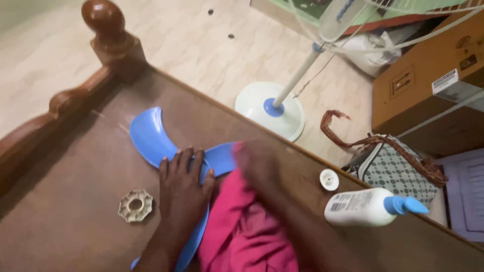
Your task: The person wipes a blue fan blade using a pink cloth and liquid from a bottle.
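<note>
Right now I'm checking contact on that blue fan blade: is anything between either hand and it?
Left hand lies flat on the blue fan blade, nothing between. Under the blurred right hand, the pink cloth covers the blade's middle.

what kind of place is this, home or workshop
Most likely a room in a home, perhaps a bedroom. A carved wooden frame with a knob post edges the brown surface, a pedestal fan's base stands on the tiled floor, and a patterned bag sits beside a cardboard box.
</note>
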